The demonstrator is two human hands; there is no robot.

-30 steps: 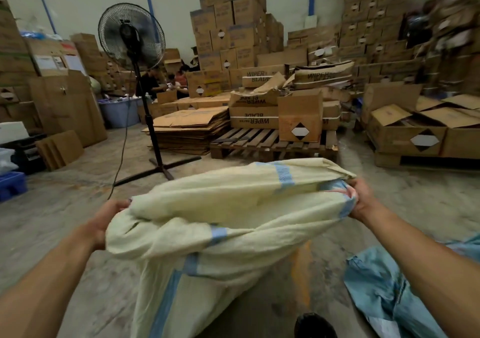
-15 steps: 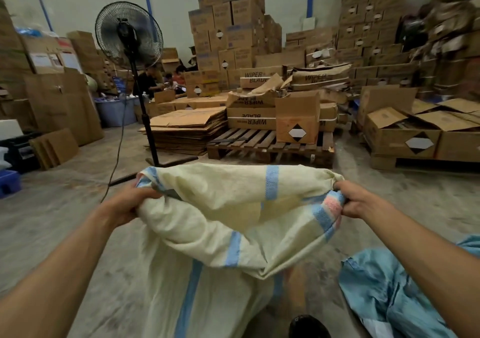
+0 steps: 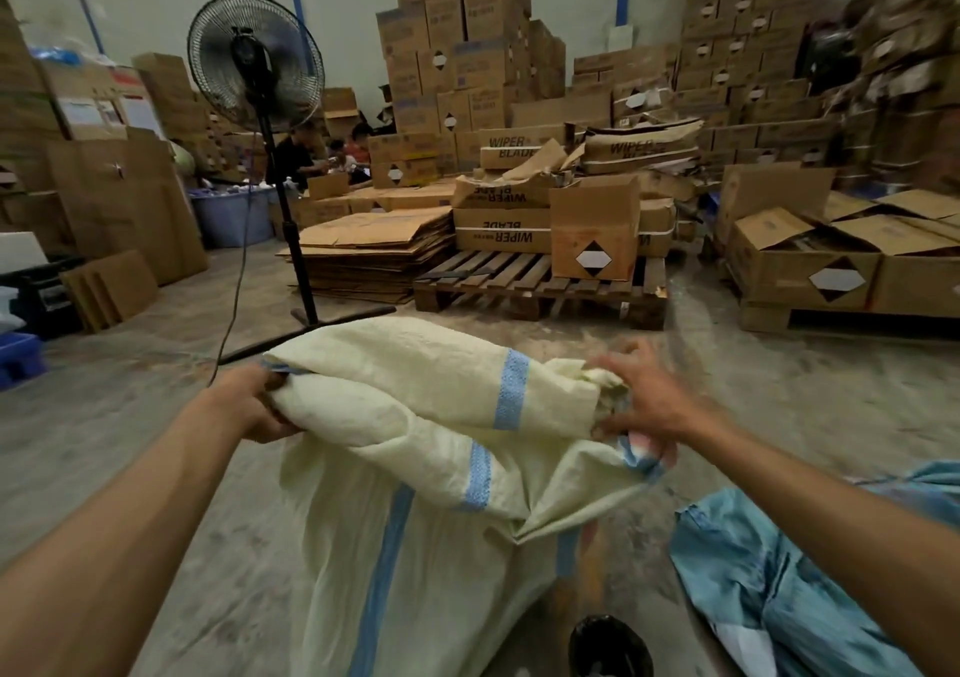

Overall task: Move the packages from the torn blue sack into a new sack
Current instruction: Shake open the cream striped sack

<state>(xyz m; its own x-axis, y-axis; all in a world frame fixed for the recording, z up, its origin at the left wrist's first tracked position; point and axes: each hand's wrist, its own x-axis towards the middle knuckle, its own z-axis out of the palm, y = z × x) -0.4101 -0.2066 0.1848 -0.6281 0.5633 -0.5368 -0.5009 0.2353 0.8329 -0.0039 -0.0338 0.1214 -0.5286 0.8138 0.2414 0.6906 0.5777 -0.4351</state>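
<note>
A matt, coarse woven plastic cream sack (image 3: 415, 416) is gripped; right of the grip, thinner blue sack (image 3: 779, 588) cloth is seen on rough, stained concrete floor (image 3: 130, 416).

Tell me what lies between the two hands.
In the head view, the rolled top of the cream sack spans the whole stretch from the left hand to the right hand; both hold its ends.
</note>
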